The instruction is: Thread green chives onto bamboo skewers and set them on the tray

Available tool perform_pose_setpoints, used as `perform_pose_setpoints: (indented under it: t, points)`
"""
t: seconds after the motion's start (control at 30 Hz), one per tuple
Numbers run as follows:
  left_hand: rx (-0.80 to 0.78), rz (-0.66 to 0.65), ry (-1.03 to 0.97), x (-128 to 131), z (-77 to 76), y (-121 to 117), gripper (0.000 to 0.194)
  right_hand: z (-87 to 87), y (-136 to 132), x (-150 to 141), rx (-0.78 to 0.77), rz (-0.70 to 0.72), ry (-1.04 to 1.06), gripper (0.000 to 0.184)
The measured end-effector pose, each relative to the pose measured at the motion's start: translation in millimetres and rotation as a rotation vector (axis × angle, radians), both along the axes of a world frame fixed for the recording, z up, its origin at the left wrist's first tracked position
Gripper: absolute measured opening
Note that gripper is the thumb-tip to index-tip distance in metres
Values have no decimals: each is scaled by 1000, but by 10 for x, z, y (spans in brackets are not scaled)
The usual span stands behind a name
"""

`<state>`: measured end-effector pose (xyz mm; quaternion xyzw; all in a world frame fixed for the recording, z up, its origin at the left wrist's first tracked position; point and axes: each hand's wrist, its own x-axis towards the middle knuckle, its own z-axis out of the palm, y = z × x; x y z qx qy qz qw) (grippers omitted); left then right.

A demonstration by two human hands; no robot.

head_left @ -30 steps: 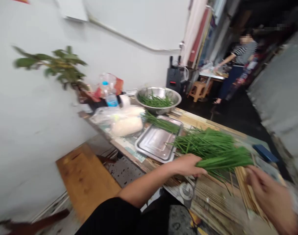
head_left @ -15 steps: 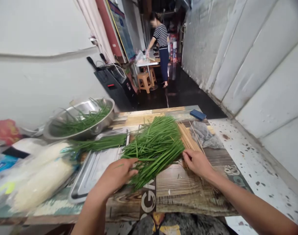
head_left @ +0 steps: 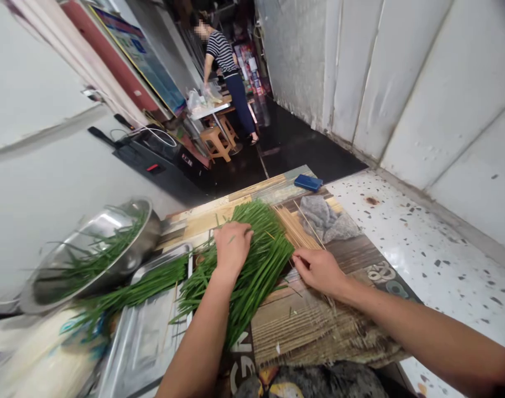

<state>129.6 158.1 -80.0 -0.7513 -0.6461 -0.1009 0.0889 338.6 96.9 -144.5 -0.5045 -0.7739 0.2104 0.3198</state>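
Observation:
A large heap of green chives [head_left: 258, 265] lies on the wood-patterned table. My left hand [head_left: 232, 246] rests over the heap's upper left part, its fingers curled down onto the blades; what lies under the palm is hidden. At the right end of the heap my right hand [head_left: 321, 271] has thumb and forefinger pinched together. They close on what looks like a thin bamboo skewer, mostly hidden by fingers and leaves. Beside that hand, a bundle of bamboo skewers [head_left: 296, 228] lies along the heap. More chives, in a neat row [head_left: 152, 284], lie across the metal tray [head_left: 142, 337].
A steel bowl [head_left: 151, 232] with loose chives stands at the left, behind a bulky plastic bag [head_left: 40, 359]. A grey cloth [head_left: 324, 218] and a blue box [head_left: 308, 183] lie at the far right of the table. Another person [head_left: 231, 72] stands at a distant table.
My left hand has moved from the heap's lower left edge up onto its far side. My right hand stays pinched at the right end. The view has turned right and tilted.

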Motion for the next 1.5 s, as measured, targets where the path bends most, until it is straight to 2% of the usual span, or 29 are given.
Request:
perform_pose_setpoints:
  t: [0.2,0.37,0.47,0.57,0.7,0.93,1.1,1.3,1.5]
  points:
    - [44,-30,-1,-16,-8,-15,20,12,-19,-20,21,-5,-2,24]
    - [160,-96,-143,28,-41,-104,22,22,-46,-19,39,-8,-2,25]
    - [124,-120,-281,51,-79,-137,21,25,-40,-15,50,-9,-6,25]
    - [48,-88,-371,76,-97,-145,18,18,-36,-10,63,-13,-7,25]
    - [23,-65,-400,92,-91,-141,19,6,-43,1,52,-9,-2,25]
    - [88,-77,-365,58,-102,-131,25,-11,-44,4,57,-15,-13,27]
    - [161,-86,-448,70,-93,-134,25,-7,-40,5,52,-12,6,28]
    - [-77,-13,-716,121,-99,-141,28,6,-55,13,38,-5,13,28]
    - [-150,-40,-813,158,-140,-135,27,30,-57,14,30,0,7,28]
